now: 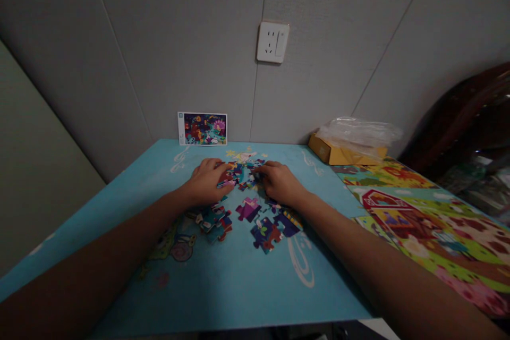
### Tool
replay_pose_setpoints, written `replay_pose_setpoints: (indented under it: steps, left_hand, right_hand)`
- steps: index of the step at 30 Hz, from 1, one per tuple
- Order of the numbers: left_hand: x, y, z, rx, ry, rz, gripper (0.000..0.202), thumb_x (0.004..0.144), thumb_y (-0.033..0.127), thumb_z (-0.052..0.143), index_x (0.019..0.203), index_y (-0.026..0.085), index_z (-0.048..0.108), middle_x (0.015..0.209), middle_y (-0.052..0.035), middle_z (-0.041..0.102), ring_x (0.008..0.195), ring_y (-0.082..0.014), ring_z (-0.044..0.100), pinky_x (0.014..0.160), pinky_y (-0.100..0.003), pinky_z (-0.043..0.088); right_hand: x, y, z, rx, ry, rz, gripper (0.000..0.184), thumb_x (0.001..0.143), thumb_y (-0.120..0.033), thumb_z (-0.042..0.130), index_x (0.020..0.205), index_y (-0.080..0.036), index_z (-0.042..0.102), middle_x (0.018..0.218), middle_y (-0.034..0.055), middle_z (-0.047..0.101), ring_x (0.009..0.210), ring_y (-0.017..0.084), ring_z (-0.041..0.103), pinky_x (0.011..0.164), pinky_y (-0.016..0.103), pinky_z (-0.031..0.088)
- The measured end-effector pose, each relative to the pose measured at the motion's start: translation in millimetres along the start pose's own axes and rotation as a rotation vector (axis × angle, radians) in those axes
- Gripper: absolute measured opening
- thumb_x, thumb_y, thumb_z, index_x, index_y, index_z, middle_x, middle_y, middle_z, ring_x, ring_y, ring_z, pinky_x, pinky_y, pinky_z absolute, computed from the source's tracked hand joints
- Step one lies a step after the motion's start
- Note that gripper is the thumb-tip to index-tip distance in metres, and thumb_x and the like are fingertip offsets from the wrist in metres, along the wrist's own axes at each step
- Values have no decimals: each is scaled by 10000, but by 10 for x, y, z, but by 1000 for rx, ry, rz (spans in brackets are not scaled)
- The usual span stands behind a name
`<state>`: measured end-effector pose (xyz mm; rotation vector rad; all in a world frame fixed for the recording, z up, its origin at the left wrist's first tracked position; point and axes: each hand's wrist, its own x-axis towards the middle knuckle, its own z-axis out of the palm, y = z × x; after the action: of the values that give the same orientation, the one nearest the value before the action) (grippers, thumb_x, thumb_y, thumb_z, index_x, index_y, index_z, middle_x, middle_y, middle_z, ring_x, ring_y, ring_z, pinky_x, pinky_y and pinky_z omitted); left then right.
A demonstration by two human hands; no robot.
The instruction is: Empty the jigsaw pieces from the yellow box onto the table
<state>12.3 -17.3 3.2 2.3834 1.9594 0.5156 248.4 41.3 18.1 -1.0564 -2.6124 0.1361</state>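
A cluster of joined jigsaw puzzle pieces [243, 173] lies between my two hands near the back of the blue table. My left hand [207, 180] rests at its left edge, fingers apart and thumb on the pieces. On the other side, my right hand [282, 185] is closed, its fingertips pinching a dark puzzle piece [258, 175] that they partly hide. Nearer to me lie a purple piece [248, 209], a joined dark group [268, 234] and a teal group [215, 223]. Part of the teal group is under my left wrist.
A small picture card [205, 129] leans on the wall at the back. To the right are a yellow box [332, 153] with clear plastic wrap [358, 132] on it and a farm-picture puzzle [438, 234]. A white socket [273, 42] is on the wall.
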Motion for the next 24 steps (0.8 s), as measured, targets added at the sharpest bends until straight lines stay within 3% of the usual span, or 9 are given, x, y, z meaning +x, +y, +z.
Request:
replay_pose_setpoints:
  steps: [6,12,18,24]
  left_hand:
    - [-20,40,-144,92,-5,-84,667,844,547,535,1343,107,582,1203,-193,522,1144,-362,544,1032,-472,436]
    - [-74,96,-179,66,-48,-73,531,871,428,522,1301,127,600,1187,-166,539,1090,-323,602,995,-436,476]
    - [-61,120,-166,-28,-6,3,507,863,377,564,1306,131,587,1215,-149,544,1109,-293,595,1020,-415,468]
    - [-60,141,-139,-171,85,150,460,829,270,610,1269,136,591,1219,-126,539,1152,-259,568,1060,-394,449]
  right_hand:
    - [-13,-48,-28,4,23,-7,385,851,-202,557,1209,-168,696,1100,128,679,961,234,633,897,353,462]
    - [-18,-71,-14,-6,2,-83,372,859,-348,622,1174,-169,701,1121,131,682,1022,263,622,920,387,455]
    - [-4,-34,-3,-45,-27,-64,357,847,-171,543,1167,-187,701,1097,109,690,1045,255,607,930,379,433]
    - [-9,-44,-23,-69,-41,-30,358,865,-151,497,1158,-196,698,1078,105,684,1037,237,605,926,346,419]
